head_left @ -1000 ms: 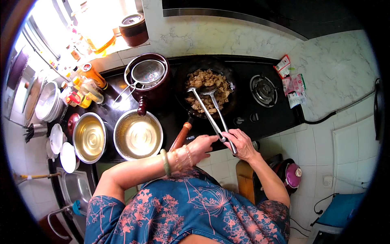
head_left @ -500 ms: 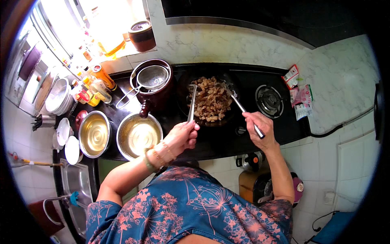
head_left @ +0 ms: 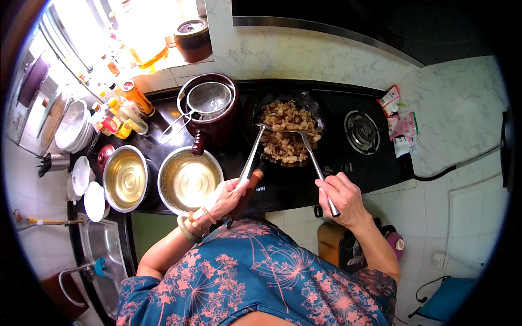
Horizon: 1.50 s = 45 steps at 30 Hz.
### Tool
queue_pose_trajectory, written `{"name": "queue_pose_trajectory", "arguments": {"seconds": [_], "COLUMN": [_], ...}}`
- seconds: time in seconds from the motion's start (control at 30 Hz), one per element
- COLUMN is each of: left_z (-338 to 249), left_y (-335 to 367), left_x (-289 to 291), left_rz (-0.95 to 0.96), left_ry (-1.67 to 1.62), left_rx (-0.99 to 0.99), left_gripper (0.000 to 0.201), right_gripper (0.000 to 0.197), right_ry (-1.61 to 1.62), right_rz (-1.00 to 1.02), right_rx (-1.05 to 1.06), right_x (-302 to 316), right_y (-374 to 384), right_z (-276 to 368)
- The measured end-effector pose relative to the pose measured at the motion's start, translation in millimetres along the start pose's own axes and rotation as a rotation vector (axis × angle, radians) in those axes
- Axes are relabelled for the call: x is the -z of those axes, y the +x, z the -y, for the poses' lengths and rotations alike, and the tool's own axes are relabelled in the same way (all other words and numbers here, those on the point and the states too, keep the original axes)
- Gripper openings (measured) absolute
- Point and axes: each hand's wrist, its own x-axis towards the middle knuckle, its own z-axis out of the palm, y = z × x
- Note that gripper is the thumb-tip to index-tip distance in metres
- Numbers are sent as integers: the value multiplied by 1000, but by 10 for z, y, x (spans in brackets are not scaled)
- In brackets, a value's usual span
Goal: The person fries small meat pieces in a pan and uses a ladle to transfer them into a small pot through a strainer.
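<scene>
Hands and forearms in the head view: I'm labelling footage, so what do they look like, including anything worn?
The left hand and right hand are ungloved. The left wears a greenish bangle and thinner reddish bracelets at the wrist; the right shows no jewellery. Short teal-blue sleeves with pink flowers end near the elbows.

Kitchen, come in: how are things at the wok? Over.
Left hand gripping one utensil, right hand a second utensil. Both reach over brown food in wok. Wok handle close beside left hand, contact unclear.
</scene>
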Motion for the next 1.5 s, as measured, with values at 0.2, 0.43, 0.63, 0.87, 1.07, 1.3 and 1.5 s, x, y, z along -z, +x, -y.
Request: {"name": "queue_pose_trajectory", "arguments": {"seconds": [0.2,0.43,0.63,0.87,1.07,1.3,1.5], "left_z": [204,317,275,392,216,210,248], "left_y": [149,172,132,222,171,152,171], "left_x": [-21,5,117,89,154,117,112], "left_rz": [132,57,55,56,113,120,120], "left_ry": [-189,-111,-64,-77,-54,-119,-148], "left_rx": [34,-124,-107,-144,-129,-181,-144], "left_gripper": [33,25,23,24,26,28,28], "right_gripper": [21,16,39,48,47,45,38], "right_ry": [-12,304,685,743,963,993,862], "right_rz": [-67,-318,-708,-861,-1124,-1089,-1028], "right_rx": [-57,-347,-952,-641,-638,-599,-472], "right_x": [-243,-97,-68,-361,-186,-926,-1426], "right_y": [142,376,388,340,506,370,389], "right_z": [-97,-440,-343,-183,-247,-225,-177]}}
